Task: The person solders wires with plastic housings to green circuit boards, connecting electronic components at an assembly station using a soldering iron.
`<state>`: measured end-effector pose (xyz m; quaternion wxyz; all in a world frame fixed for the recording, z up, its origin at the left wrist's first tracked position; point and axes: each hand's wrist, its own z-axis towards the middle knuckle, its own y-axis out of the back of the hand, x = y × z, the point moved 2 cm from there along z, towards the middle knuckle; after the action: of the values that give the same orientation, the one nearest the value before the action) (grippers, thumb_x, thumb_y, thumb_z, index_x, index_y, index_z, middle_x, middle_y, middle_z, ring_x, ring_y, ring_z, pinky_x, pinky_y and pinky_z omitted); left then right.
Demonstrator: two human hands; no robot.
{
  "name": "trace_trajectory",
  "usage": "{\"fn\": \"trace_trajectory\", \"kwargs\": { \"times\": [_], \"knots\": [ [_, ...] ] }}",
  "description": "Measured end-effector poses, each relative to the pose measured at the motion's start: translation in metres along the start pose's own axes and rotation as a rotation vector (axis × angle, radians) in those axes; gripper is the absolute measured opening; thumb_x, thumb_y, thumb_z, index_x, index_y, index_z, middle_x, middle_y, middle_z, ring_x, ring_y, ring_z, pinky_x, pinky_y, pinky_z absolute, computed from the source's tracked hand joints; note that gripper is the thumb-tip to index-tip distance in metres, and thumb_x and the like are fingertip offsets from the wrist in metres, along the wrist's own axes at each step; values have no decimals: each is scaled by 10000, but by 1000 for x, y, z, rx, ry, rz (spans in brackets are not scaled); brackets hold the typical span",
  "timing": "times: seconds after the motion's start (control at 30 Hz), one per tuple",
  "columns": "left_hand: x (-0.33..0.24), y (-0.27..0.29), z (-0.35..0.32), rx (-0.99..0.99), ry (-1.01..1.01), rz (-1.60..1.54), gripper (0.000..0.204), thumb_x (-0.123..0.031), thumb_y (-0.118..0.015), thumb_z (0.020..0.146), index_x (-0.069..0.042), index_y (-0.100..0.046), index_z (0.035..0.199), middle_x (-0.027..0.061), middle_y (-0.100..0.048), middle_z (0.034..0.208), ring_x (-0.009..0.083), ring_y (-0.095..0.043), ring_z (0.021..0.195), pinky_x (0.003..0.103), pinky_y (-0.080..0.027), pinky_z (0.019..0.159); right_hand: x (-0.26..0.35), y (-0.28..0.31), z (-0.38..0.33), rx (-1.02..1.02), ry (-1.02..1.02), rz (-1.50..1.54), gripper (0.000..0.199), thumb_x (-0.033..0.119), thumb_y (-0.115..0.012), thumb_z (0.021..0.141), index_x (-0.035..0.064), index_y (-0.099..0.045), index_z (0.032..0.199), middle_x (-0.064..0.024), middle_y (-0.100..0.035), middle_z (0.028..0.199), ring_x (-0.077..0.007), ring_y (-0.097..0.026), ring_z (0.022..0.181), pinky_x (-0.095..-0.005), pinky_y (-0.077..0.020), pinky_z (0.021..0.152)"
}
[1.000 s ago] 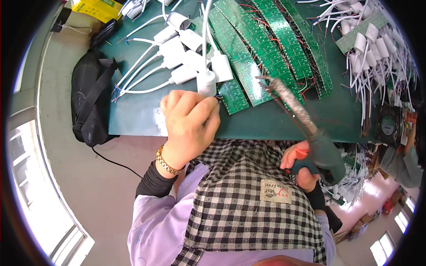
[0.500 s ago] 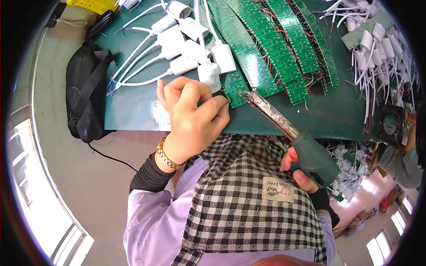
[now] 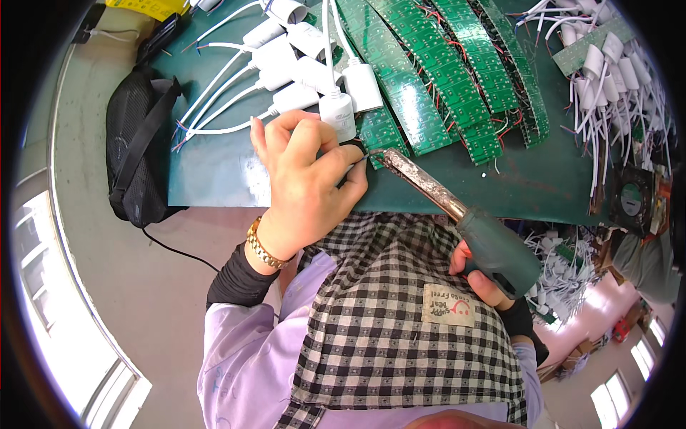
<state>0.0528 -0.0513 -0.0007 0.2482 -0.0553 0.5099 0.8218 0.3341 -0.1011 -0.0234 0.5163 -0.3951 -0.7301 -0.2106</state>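
Observation:
My left hand (image 3: 304, 179) is at the table's front edge, thumb and fingers pinched on a thin dark wire (image 3: 368, 154). My right hand (image 3: 482, 282) is closed round the dark green handle of a soldering iron (image 3: 500, 250). The iron slants up to the left, and its bent tip reaches the wire end beside my left fingertips. Just beyond my left hand lies a white cylindrical housing (image 3: 337, 116) with a white cable. Next to it are long green circuit board panels (image 3: 414, 114), side by side, with red wires showing between them.
More white housings (image 3: 275, 61) with cables lie at the back left of the green table (image 3: 221, 171). A black bag (image 3: 136, 150) hangs at the left edge. Several cabled housings (image 3: 607, 79) and a black fan (image 3: 630, 200) are at right; another pile (image 3: 564, 279) sits lower down.
The soldering iron has moved left and slightly up, bringing its tip to the wire at my left fingers. My left hand has shifted only slightly, still pinched.

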Motion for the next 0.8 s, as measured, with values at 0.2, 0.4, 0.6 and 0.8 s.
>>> {"fn": "trace_trajectory", "kwargs": {
  "times": [0.2,0.4,0.6,0.8],
  "knots": [
    [-1,-1,0,-14,-19,16,187,-92,-741,541,-134,-636,690,3,-441,797,263,-476,904,695,-245,832,-1,-1,2,32,70,-5,414,309,-643,816,32,-465,1067,-94,-514,861,-182,-525,792,-332,-468,714],
    [-1,-1,2,-12,-11,31,172,-90,-735,543,-124,-627,673,5,-442,793,267,-477,902,696,-254,818,-2,0,3,50,139,-25,433,258,-650,817,55,-434,1132,-102,-509,856,-205,-530,783,-345,-470,714],
    [-1,-2,1,-30,-14,27,166,-88,-731,546,-123,-624,667,9,-443,787,272,-478,901,687,-262,825,10,-9,3,-104,186,178,484,302,-629,824,-26,-475,1146,-82,-557,826,-175,-551,731,-310,-474,682],
    [-1,-3,-1,-4,25,27,215,-67,-751,530,-155,-646,697,2,-436,778,267,-480,928,567,-262,892,3,-10,2,-104,209,214,615,354,-641,819,11,-376,1255,-93,-532,837,-204,-535,762,-343,-463,704]
  ]
}}
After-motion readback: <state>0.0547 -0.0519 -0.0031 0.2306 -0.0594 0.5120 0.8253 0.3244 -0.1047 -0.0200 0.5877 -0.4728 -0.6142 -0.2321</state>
